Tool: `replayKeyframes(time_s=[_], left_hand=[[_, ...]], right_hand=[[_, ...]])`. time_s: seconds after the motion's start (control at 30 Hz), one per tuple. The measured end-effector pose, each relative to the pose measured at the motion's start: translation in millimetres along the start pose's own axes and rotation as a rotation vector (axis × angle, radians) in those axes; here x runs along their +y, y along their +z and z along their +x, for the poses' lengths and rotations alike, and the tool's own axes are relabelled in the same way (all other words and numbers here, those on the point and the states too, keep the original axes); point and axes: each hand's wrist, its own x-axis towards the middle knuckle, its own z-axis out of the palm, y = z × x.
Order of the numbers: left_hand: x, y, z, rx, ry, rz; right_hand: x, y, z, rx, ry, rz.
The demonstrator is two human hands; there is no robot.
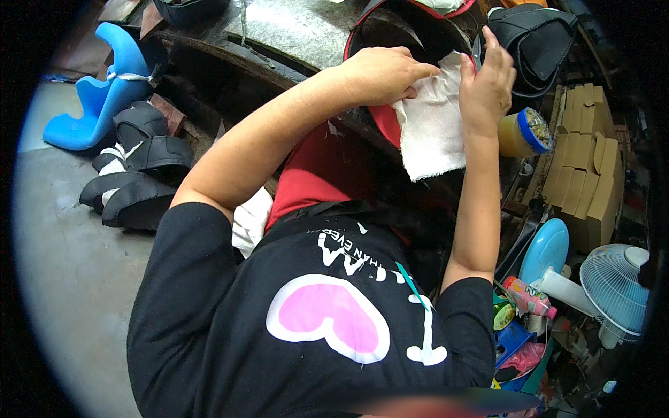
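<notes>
A piece of white cloth (433,139) hangs in front of me over a black, red-edged item (387,125), whose kind I cannot make out. My left hand (385,75) pinches the cloth's upper left edge between thumb and finger. On the other side, my right hand (488,87) has its thumb against the cloth's upper right edge. A narrow grey blade-like piece with a bit of red (477,54) shows between the right thumb and fingers; most of it is hidden, so its kind is unclear.
A jar with a blue rim (533,131) stands right of my right forearm, below a black padded piece (533,49). Cardboard boxes (582,160) and a fan (613,289) are at the right. Black shaped pieces (150,150) and a blue plastic form (104,97) lie left.
</notes>
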Motion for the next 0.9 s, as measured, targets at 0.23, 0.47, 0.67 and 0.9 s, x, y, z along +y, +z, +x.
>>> replayKeyframes(time_s=[0.23,0.47,0.67,0.9], left_hand=[[-3.8,0.1,1.1,-0.071,0.144,0.098],[-0.7,14.1,3.9,0.008,0.167,0.064],[0.9,11.0,-0.3,0.014,0.106,-0.193],[6.7,11.5,-2.5,0.021,-0.054,-0.339]], right_hand=[[-22.9,-87.3,-50.7,-0.560,-0.398,0.278],[8.0,-106.7,-87.4,-0.564,-0.382,0.190],[5.7,-117.1,-80.8,-0.683,-0.359,0.256],[-34.7,-106.0,-30.7,-0.531,0.182,0.608]])
